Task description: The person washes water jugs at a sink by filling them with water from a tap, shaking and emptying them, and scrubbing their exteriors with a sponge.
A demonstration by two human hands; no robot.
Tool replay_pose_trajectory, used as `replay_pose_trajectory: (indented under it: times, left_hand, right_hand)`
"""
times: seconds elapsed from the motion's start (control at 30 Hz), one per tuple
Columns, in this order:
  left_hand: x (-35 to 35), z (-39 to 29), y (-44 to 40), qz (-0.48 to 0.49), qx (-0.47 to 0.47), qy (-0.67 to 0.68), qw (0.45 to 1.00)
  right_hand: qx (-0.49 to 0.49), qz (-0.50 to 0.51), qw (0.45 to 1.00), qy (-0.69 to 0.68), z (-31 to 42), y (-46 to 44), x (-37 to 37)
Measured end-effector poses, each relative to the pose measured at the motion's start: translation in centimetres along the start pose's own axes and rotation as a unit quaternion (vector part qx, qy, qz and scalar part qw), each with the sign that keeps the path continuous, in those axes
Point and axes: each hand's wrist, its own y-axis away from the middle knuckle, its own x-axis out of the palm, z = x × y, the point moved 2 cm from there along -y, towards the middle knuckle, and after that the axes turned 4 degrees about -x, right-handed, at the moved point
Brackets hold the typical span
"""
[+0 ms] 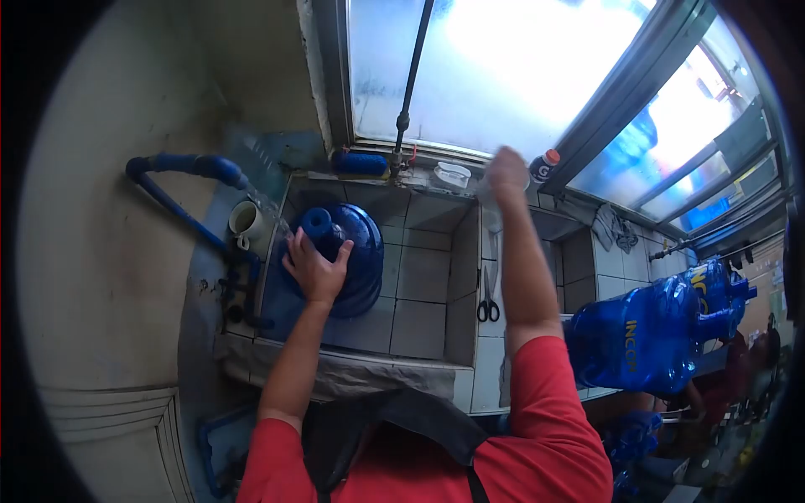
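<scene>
In the left tiled basin (423, 268) a blue water jug (360, 243) stands upright, its neck pointing up toward me. My left hand (317, 272) rests on the jug's shoulder just below the neck, fingers and thumb spread apart. Water (267, 203) runs from a blue pipe (189, 165) at the left and falls beside the neck. My right arm reaches far forward to the window ledge. There my right hand (507, 173) is blurred, next to a pale see-through item; its fingers do not show clearly.
Black-handled scissors (487, 308) lie on the tiled divider. A white mug (246, 221) stands by the left wall. On the ledge are a white container (453, 174) and a dark orange-capped bottle (545, 166). Large blue jugs (633, 335) lie at right, near a grey rag (615, 228).
</scene>
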Motion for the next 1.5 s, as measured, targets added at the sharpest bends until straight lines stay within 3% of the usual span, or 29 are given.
replay_pose_trajectory:
  times: [0.07, 0.13, 0.17, 0.23, 0.3, 0.43, 0.57, 0.6, 0.63, 0.67, 0.73, 0.77, 0.83, 0.9, 0.93, 1.0, 1.03, 1.07, 1.13, 1.17, 1.23, 1.27, 1.3, 1.4, 1.43, 1.47, 1.5]
  left_hand:
    - [0.0, 1.1, -1.9, 0.009, 0.003, -0.007, 1.000]
    - [0.0, 3.6, -4.9, 0.091, 0.085, -0.007, 0.992]
    - [-0.6, 4.0, -6.3, 0.091, 0.083, -0.008, 0.992]
    - [-1.5, 4.1, -8.1, 0.156, 0.157, 0.116, 0.968]
    - [-1.2, 4.3, -8.6, 0.133, 0.140, 0.090, 0.977]
    - [-1.3, 3.3, -8.8, 0.139, 0.146, 0.061, 0.978]
    - [-1.3, 3.9, -8.8, 0.143, 0.175, 0.066, 0.972]
    - [-1.3, 3.9, -8.5, 0.138, 0.175, 0.069, 0.972]
    - [-1.3, 4.1, -8.2, 0.136, 0.154, 0.098, 0.974]
    - [-1.3, 4.4, -8.0, 0.133, 0.130, 0.125, 0.975]
    - [-0.7, 4.4, -7.4, 0.096, 0.139, 0.097, 0.981]
    - [-0.2, 4.5, -7.0, 0.070, 0.149, 0.068, 0.984]
    - [1.0, 5.2, -7.3, 0.078, 0.136, 0.063, 0.986]
    - [0.7, 4.9, -7.1, 0.069, 0.107, 0.057, 0.990]
    - [0.4, 4.5, -6.9, 0.078, 0.105, 0.084, 0.988]
    - [-0.1, 4.5, -7.1, 0.083, 0.105, 0.108, 0.985]
    - [0.2, 4.6, -7.1, 0.053, 0.141, 0.082, 0.985]
    - [0.5, 4.7, -7.1, 0.026, 0.177, 0.058, 0.982]
    - [1.4, 5.6, -7.7, 0.044, 0.229, 0.058, 0.971]
    - [1.4, 6.3, -8.3, 0.055, 0.279, 0.057, 0.957]
    - [2.0, 6.7, -9.2, 0.064, 0.249, 0.052, 0.965]
    - [2.1, 6.4, -8.9, 0.073, 0.225, 0.053, 0.970]
    - [2.1, 5.8, -8.5, 0.071, 0.214, 0.049, 0.973]
    - [0.8, 5.4, -7.7, 0.050, 0.172, 0.151, 0.972]
    - [0.9, 5.6, -7.8, 0.033, 0.208, 0.102, 0.972]
    - [1.3, 5.5, -7.8, 0.016, 0.244, 0.056, 0.968]
    - [1.5, 5.6, -7.5, 0.020, 0.246, 0.060, 0.967]
  right_hand:
    - [0.016, 0.053, 0.997, 0.050, -5.3, -3.1, 1.3]
    - [0.057, 0.113, 0.991, 0.035, -7.4, -4.4, 1.9]
    - [0.095, 0.168, 0.981, 0.020, -7.6, -4.8, 2.2]
    - [0.091, 0.186, 0.978, 0.029, -7.4, -5.0, 2.6]
    - [0.085, 0.218, 0.971, 0.051, -7.2, -4.8, 2.5]
    - [0.106, 0.123, 0.985, 0.058, -6.8, -5.1, 0.3]
    - [0.025, 0.095, 0.995, 0.019, -9.5, -5.7, -2.2]
    - [0.095, 0.084, 0.974, -0.190, -10.5, -5.7, -1.6]
    - [0.158, 0.071, 0.904, -0.390, -10.9, -5.8, -1.2]
    - [0.150, 0.070, 0.905, -0.391, -10.3, -5.5, -1.6]
    - [0.183, 0.010, 0.693, -0.697, -8.8, -3.3, -1.5]
    - [0.175, 0.019, 0.691, -0.701, -7.2, -1.9, -1.7]
    - [0.142, 0.091, 0.559, -0.812, -2.1, 1.4, -1.9]
    - [0.096, 0.043, 0.558, -0.823, 3.2, 3.6, 1.2]
    - [-0.022, 0.010, 0.640, -0.768, 5.4, 4.6, 3.7]
    - [-0.199, -0.012, 0.830, -0.522, 13.4, 9.5, 3.0]
    - [-0.291, -0.049, 0.876, -0.380, 17.7, 12.4, 2.2]
    - [-0.383, -0.051, 0.843, -0.374, 21.2, 14.6, 1.9]
    - [-0.550, -0.096, 0.814, -0.160, 25.4, 17.9, 4.5]
    - [-0.552, -0.094, 0.813, -0.164, 26.2, 17.6, 4.8]
    - [-0.455, -0.010, 0.876, -0.162, 27.9, 16.0, 6.0]
    - [-0.303, 0.092, 0.936, -0.154, 29.2, 14.8, 6.2]
    - [-0.223, 0.136, 0.952, -0.161, 29.6, 13.3, 7.2]
    - [-0.166, 0.151, 0.965, -0.134, 30.3, 13.7, 8.3]
    - [-0.378, -0.005, 0.926, -0.010, 30.4, 14.9, 8.4]
    - [-0.558, -0.161, 0.805, 0.117, 30.3, 16.0, 8.6]
    - [-0.555, -0.159, 0.807, 0.120, 29.6, 15.5, 9.1]
